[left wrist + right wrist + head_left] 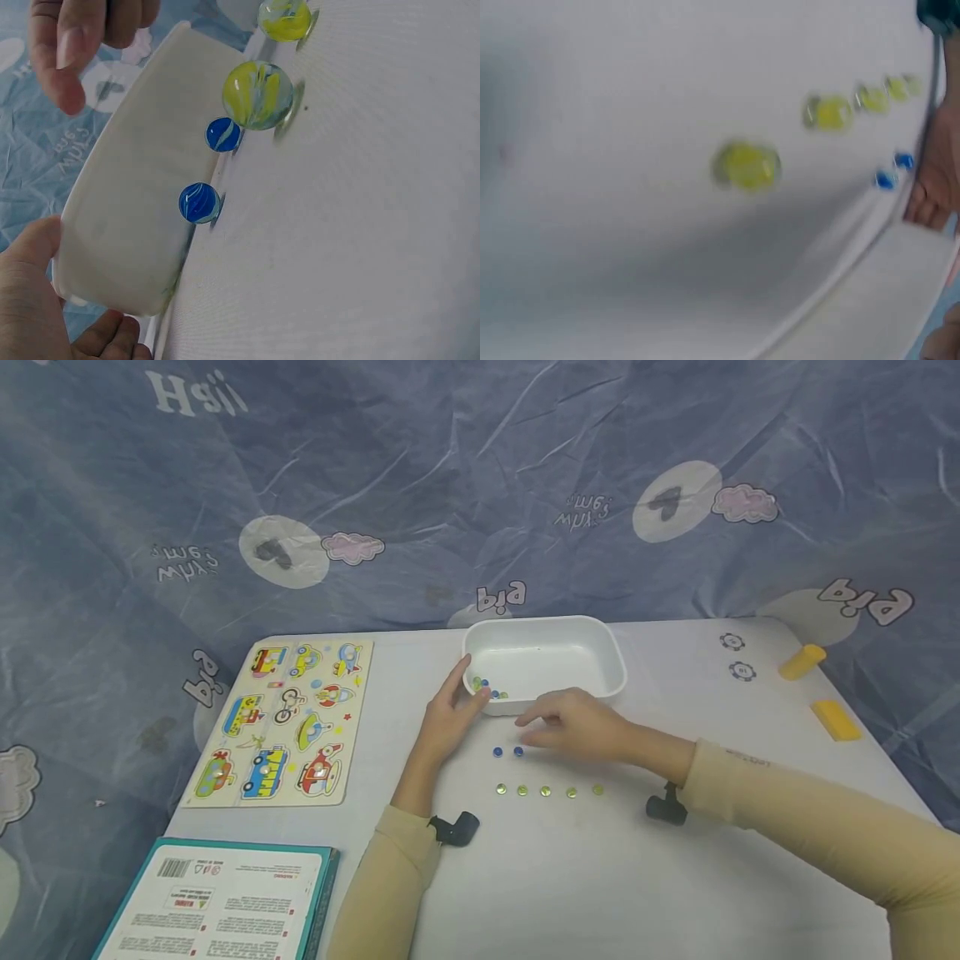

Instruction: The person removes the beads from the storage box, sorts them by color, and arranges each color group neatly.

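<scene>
A white plastic tray (555,706) stands at the table's back, with several blue and yellow-green marbles (477,683) in its left corner. My left hand (447,720) grips that corner, thumb at the front wall and fingers around the left side. My right hand (577,724) hovers just in front of the tray, thumb and index finger apart and no object visible between them. On the cloth to its left lie two blue marbles (518,751). Nearer me, several yellow-green marbles (545,791) form a row. In the left wrist view, right-hand fingers (71,49) hang beside the tray.
At the left lie a wooden vehicle puzzle board (281,727) and a teal-edged boxed book or box (225,893). On the right are a yellow cylinder (802,662), a yellow block (836,720) and two printed round pieces (742,671). Patterned blue fabric (450,485) rises behind the table.
</scene>
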